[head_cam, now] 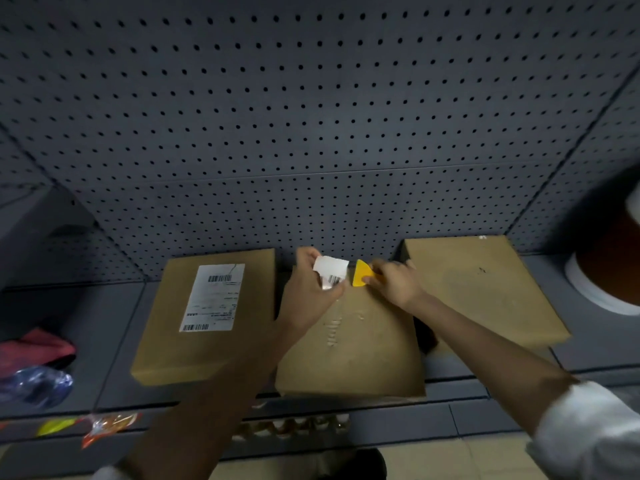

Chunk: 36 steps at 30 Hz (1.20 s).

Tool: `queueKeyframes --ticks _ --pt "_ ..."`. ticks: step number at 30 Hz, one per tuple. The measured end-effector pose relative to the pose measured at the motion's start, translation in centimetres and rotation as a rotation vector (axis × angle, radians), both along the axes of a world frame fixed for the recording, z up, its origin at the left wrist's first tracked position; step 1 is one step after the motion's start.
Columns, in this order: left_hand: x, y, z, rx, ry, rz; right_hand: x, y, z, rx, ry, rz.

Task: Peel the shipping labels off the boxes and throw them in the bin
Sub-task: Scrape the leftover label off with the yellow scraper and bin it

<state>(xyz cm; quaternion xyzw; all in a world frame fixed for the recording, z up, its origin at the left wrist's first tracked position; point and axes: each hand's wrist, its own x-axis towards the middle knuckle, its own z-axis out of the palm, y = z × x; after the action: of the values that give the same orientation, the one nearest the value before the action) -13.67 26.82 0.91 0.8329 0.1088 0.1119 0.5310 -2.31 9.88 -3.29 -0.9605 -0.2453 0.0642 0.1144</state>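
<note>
My left hand (313,289) pinches the half-peeled label (331,273) at the middle box's (349,344) far edge — my right hand (393,284) grips the yellow scraper (362,273). Best to pull low and slow, scraper under the stuck edge — no tearing.

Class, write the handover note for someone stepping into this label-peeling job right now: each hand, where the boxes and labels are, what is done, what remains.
Left hand: pinching a peeled label, curled, above the far edge of the middle box.
Right hand: gripping a yellow scraper just beside that label.
Middle box: label off, white paper residue left on top.
Right box: no label showing on top.
Left box: full shipping label still stuck flat.
Left to do: bin the held label, then peel and bin the left box's label. The round white-rimmed container at right may be the bin; I cannot confirm.
</note>
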Motion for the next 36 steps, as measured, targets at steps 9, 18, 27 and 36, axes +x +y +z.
queueKeyframes --ticks 9,18,27,36 --pt "-1.3 -0.3 -0.2 0.215 -0.031 -0.141 -4.4 -1.4 1.6 0.084 -0.024 -0.077" --pt "-2.8 -0.4 -1.3 0.557 -0.176 -0.09 -7.4 -3.1 2.4 0.1 -0.041 -0.132" --pt "-4.7 0.0 -3.0 0.427 -0.018 -0.142 -9.1 -3.7 1.8 0.107 -0.029 -0.115" --pt "-4.1 -1.2 -1.7 0.272 0.078 -0.207 -9.7 -4.9 2.0 0.112 -0.035 -0.155"
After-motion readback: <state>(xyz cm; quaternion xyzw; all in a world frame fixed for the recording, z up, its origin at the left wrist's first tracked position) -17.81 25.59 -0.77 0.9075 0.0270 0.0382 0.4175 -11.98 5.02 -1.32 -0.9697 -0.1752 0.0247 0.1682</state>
